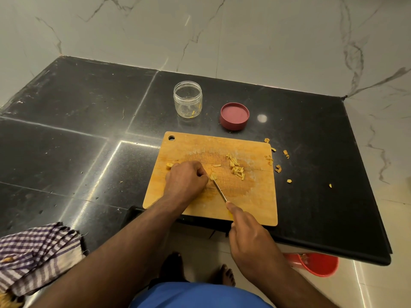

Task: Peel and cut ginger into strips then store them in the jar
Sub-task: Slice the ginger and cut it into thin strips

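A wooden cutting board [255,203] lies at the counter's front edge. My left hand [185,177] rests on it with curled fingers, holding down a small piece of ginger [213,176]. My right hand [246,232] grips a knife [220,192] whose blade touches that ginger. A pile of cut ginger strips [236,166] lies to the right of the blade. Another ginger piece [170,165] peeks out left of my left hand. The clear jar [188,99] stands open behind the board with a few strips inside. Its red lid [234,116] lies beside it.
Ginger peel scraps [278,168] are scattered on the black counter [89,130] right of the board. A checked cloth [35,254] lies at the front left. A red bucket [318,264] stands on the floor below the counter's edge. Marble walls rise behind.
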A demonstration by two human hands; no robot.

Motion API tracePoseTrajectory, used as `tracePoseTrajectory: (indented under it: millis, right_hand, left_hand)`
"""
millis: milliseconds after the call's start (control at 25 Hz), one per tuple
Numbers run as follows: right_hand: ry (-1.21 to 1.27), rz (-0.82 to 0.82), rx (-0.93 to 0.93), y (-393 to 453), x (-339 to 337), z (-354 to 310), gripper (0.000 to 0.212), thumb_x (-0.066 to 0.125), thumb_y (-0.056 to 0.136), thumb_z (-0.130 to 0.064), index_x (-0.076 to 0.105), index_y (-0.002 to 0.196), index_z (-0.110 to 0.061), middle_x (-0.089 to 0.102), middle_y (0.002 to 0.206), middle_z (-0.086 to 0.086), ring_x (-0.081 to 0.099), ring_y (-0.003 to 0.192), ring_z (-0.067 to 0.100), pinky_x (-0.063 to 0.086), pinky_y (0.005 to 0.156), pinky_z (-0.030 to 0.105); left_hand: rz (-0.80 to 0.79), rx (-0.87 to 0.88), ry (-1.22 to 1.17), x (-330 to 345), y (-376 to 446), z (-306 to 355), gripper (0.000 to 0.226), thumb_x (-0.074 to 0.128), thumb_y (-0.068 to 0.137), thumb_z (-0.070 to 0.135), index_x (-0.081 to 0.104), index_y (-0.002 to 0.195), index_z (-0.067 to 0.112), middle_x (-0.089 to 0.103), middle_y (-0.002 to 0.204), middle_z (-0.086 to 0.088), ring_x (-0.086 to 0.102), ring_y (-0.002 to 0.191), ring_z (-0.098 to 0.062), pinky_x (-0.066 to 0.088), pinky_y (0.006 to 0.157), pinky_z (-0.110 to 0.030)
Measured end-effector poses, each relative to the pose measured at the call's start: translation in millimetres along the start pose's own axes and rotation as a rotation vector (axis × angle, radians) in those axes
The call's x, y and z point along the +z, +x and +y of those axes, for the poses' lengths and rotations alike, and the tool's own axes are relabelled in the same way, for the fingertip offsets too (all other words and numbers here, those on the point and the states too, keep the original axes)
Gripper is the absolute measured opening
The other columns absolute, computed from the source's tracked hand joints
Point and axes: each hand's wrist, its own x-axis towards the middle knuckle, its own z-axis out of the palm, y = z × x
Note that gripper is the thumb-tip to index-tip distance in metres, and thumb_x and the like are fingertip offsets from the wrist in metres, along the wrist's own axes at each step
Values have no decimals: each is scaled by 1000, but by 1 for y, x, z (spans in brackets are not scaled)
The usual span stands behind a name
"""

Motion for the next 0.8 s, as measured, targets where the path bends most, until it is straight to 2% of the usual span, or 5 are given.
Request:
tracePoseTrajectory:
  millis: [80,200,360,600,800]
  right_hand:
    - [-35,58,-96,4,-2,1,43,30,97,-11,47,137,-11,50,135,7,56,108,18,51,87,28]
    - [46,60,-109,16,0,-3,47,37,97,-7,40,144,-7,46,140,1,53,115,15,49,92,26]
    - [121,63,-32,28,6,-5,51,36,100,-16,28,150,-22,50,133,0,57,104,17,49,88,31]
    - [169,4,-14,24,6,-3,51,35,101,-19,25,150,-25,49,137,-1,52,113,14,45,95,30]
    - [221,47,3,7,-4,-3,50,36,102,-18,26,150,-27,46,135,-11,46,109,-1,37,89,6]
  left_hand:
    - [-17,-2,-3,-1,1,-1,8,65,85,31,65,78,34,67,81,14,61,89,-18,56,82,-46]
    - [-23,-8,-12,-2,1,-2,6,65,84,30,69,80,33,67,81,15,62,90,-18,56,82,-46]
    - [-9,-4,-21,-2,1,-1,10,65,84,27,68,76,33,67,78,15,62,87,-18,57,80,-46]
    - [-9,-22,-36,-1,3,-2,11,68,83,29,67,73,33,67,75,16,63,87,-17,57,78,-46]
    - [-24,-15,-35,-1,3,-4,10,69,84,29,66,75,33,67,77,14,63,88,-18,57,79,-46]
